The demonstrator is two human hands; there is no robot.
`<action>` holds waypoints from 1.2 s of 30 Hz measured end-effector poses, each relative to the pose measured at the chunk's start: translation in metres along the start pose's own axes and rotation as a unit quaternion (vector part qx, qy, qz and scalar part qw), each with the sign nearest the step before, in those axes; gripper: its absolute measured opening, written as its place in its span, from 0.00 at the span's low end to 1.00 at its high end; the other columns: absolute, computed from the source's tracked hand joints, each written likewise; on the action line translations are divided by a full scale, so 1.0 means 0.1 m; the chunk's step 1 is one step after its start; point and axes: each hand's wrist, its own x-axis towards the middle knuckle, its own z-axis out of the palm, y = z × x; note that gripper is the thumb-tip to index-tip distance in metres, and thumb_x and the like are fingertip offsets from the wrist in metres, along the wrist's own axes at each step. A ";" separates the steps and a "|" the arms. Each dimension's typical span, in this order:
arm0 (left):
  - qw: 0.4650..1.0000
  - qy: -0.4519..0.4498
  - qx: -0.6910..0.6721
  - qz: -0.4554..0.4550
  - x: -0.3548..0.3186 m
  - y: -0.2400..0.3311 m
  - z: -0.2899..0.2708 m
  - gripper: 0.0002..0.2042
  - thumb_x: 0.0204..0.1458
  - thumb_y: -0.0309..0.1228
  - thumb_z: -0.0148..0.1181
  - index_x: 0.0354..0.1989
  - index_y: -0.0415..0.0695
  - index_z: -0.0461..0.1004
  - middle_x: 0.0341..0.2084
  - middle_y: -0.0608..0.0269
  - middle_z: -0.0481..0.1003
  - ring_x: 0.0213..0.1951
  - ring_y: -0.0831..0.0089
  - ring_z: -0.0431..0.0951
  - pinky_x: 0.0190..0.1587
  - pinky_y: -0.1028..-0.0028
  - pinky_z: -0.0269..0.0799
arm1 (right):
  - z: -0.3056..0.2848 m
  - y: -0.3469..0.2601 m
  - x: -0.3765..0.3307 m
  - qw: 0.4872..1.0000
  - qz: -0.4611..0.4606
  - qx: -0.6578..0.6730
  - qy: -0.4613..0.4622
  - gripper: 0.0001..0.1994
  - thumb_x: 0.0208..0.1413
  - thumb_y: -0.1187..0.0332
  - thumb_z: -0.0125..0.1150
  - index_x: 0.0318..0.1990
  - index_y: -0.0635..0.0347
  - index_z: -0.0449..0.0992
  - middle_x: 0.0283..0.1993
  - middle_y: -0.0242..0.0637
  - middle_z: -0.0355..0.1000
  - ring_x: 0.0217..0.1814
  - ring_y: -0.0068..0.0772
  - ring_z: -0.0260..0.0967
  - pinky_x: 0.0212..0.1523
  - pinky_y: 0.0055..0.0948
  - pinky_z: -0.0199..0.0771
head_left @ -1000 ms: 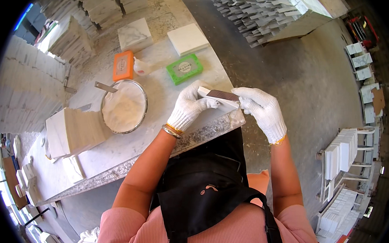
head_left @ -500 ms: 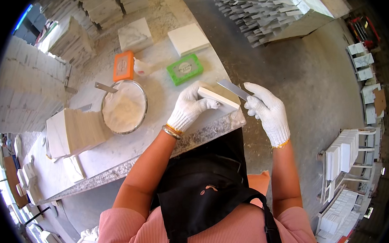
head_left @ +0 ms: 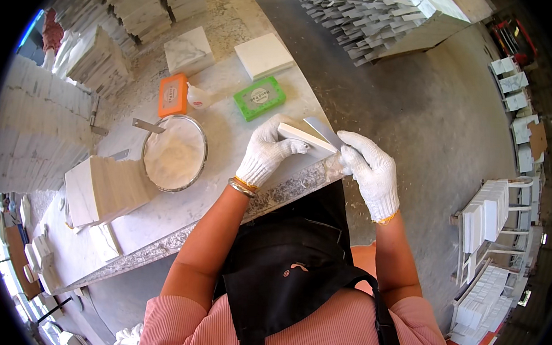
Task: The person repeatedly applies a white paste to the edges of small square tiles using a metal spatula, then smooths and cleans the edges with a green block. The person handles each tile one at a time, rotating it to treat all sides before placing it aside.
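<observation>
In a white knit glove, my left hand (head_left: 268,153) grips a white stone tile (head_left: 306,138) by its left end, thumb on the near edge. The tile is tilted above the table's near right corner. My right hand (head_left: 371,171), gloved as well, is closed round a flat metal scraper blade (head_left: 322,132). That blade lies along the tile's upper right edge, apparently touching it. A round metal-rimmed bowl of pale powder or paste (head_left: 175,153) stands left of my left hand, with another flat blade (head_left: 148,126) resting on its rim.
On the stone-topped table (head_left: 205,200) are a green box (head_left: 259,98), an orange box (head_left: 173,95), a small white bottle (head_left: 198,96) and a tile stack (head_left: 107,190). Two square tiles lie farther back. Tall slab stacks stand left; a tile rack (head_left: 491,214) is at right. A person's red sleeve (head_left: 52,32) shows far left.
My right hand has moved left with the scraper, bringing the blade onto the tile's edge. My left hand and the tile have barely shifted. A person has appeared at far left.
</observation>
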 end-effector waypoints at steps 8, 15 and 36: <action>0.999 0.008 0.049 -0.005 0.00 -0.04 -0.04 0.17 0.47 0.28 0.75 0.42 0.39 0.76 0.35 0.65 0.81 0.38 0.78 0.78 0.45 0.75 0.75 | 0.04 -0.05 -0.09 0.999 0.030 0.028 0.013 0.13 0.61 0.75 0.62 0.52 0.62 0.80 0.48 0.39 0.81 0.42 0.21 0.78 0.39 0.23 0.78; 1.000 0.004 0.015 -0.004 -0.01 0.03 0.00 0.17 0.46 0.29 0.76 0.43 0.38 0.76 0.34 0.66 0.80 0.39 0.79 0.78 0.44 0.75 0.75 | -0.05 0.04 0.11 0.999 -0.010 0.009 -0.043 0.11 0.61 0.75 0.62 0.50 0.62 0.82 0.46 0.39 0.81 0.41 0.24 0.77 0.42 0.24 0.78; 1.000 0.005 0.020 -0.006 -0.01 0.00 -0.01 0.17 0.46 0.26 0.75 0.43 0.39 0.76 0.35 0.65 0.80 0.38 0.78 0.78 0.44 0.75 0.75 | -0.15 -0.05 0.29 0.989 -0.047 -0.035 -0.136 0.10 0.61 0.74 0.62 0.49 0.60 0.82 0.45 0.40 0.82 0.43 0.30 0.79 0.45 0.26 0.78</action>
